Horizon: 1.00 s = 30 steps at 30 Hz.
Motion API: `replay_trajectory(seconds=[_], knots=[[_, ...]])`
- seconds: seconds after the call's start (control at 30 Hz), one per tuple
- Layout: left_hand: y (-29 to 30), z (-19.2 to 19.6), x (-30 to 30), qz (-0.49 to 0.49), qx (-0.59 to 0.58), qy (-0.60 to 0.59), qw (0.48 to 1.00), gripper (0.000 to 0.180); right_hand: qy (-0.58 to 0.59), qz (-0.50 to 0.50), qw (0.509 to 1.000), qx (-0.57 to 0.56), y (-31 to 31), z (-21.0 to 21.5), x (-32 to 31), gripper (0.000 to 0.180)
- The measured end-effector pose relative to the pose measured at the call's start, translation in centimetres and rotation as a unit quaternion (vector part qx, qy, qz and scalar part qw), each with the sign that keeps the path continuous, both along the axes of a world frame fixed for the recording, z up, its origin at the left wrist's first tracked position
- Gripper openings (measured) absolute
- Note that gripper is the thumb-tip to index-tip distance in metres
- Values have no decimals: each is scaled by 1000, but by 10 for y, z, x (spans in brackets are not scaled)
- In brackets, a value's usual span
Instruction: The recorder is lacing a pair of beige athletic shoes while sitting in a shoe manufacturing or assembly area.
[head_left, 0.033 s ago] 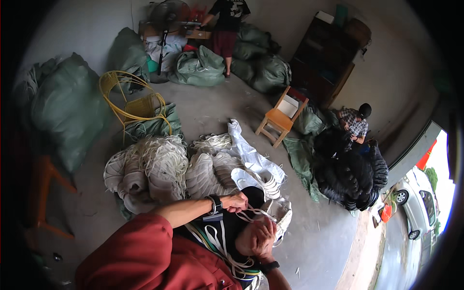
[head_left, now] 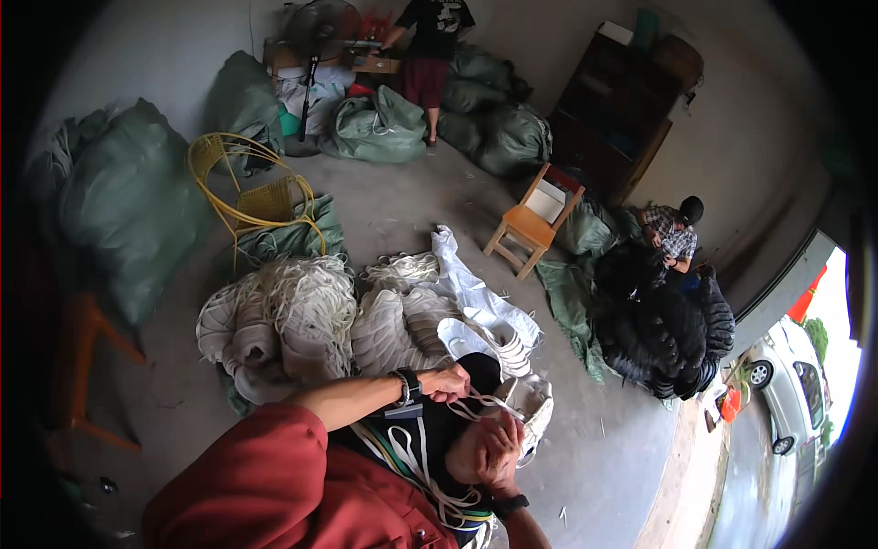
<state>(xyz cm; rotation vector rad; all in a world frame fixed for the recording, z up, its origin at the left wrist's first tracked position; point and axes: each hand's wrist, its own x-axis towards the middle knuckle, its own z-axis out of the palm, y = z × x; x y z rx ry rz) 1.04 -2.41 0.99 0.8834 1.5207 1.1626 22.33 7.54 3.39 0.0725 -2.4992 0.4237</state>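
Observation:
My left hand (head_left: pixel 448 382), with a dark watch on its wrist, is closed around thin white straps (head_left: pixel 416 457) that trail down over my lap. Just below and to the right, my right hand (head_left: pixel 494 448) grips the same bundle of straps, also with a watch on its wrist. The two hands are close together, almost touching. Under them lies a black cloth or bag (head_left: pixel 477 368). Beyond my hands a large heap of white straps (head_left: pixel 293 311) is spread on the concrete floor.
A white sack (head_left: pixel 480 306) lies beside the heap. A yellow wire chair (head_left: pixel 251 197) and green sacks (head_left: pixel 128 201) stand on the left, a small wooden chair (head_left: pixel 530 224) on the right. One person (head_left: pixel 672 233) sits by a black pile (head_left: pixel 668 334); another (head_left: pixel 430 55) stands at the back.

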Motion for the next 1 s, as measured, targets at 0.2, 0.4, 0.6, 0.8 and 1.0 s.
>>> replay_trajectory(seconds=[0.2, 0.4, 0.6, 0.8, 1.0], knots=[[1, -1, 1, 0, -7, 5, 1000, 20, -1, -3, 1000, 7, -1, 1, 3, 24], [-2, -4, 2, -3, 23, -28, 999, 20, -3, -6, 1000, 7, -2, -3, 4, 21], [0, -4, 0, -4, 31, -20, 999, 19, -4, -4, 1000, 5, -2, -2, 3, 20], [0, -4, 0, -5, 21, -30, 999, 16, -2, -5, 1000, 1, -2, -3, 2, 19], [1, -4, 1, -2, 20, -33, 999, 14, -5, -11, 1000, 7, -1, -4, 2, 19]])
